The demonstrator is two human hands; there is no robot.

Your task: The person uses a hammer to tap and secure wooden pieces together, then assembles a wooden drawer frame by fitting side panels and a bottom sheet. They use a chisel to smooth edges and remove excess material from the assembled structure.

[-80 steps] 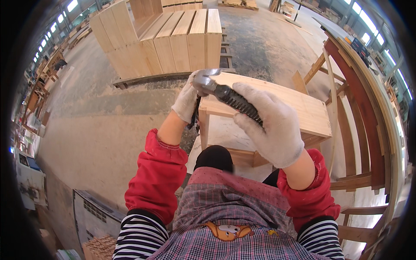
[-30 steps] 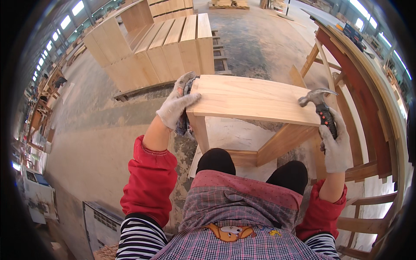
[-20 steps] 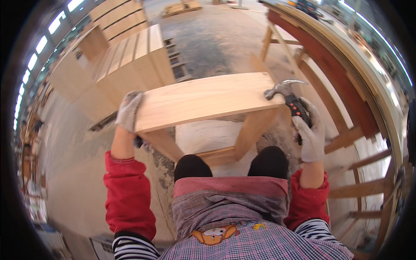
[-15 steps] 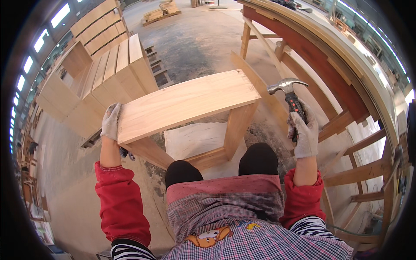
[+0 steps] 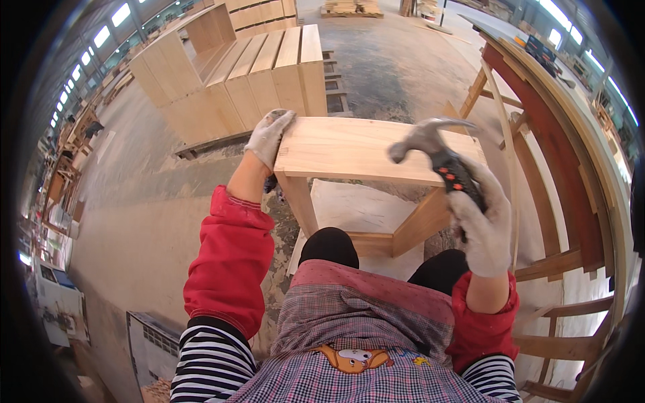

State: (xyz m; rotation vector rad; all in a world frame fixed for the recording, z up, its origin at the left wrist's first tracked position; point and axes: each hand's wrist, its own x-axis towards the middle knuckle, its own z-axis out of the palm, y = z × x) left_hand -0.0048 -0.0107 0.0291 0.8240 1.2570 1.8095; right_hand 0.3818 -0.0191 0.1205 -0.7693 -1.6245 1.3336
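Observation:
An open rectangular wooden frame (image 5: 353, 149) of pale boards stands on edge before my knees, its broad top board facing up. My gloved left hand (image 5: 270, 138) grips the top board's left end, with the fingers partly hidden behind the edge. In my gloved right hand (image 5: 486, 227) is a claw hammer (image 5: 426, 140) with a metal head and a dark handle marked in orange-red. The hammer is slightly blurred and overlaps the right part of the top board; whether it touches cannot be told. A pale sheet (image 5: 349, 205) shows through the frame's opening.
Several similar wooden boxes (image 5: 248, 84) stand on a pallet (image 5: 336, 91) beyond my left hand. A long workbench (image 5: 547, 121) with wooden legs runs along the right. At lower left is a grey-white machine or case (image 5: 153, 346). Stacked timber (image 5: 351, 8) lies far off.
My view has swung left, so the surroundings appear farther right. The hammer has moved from beside the frame to over its right end. My left hand keeps its hold on the left end.

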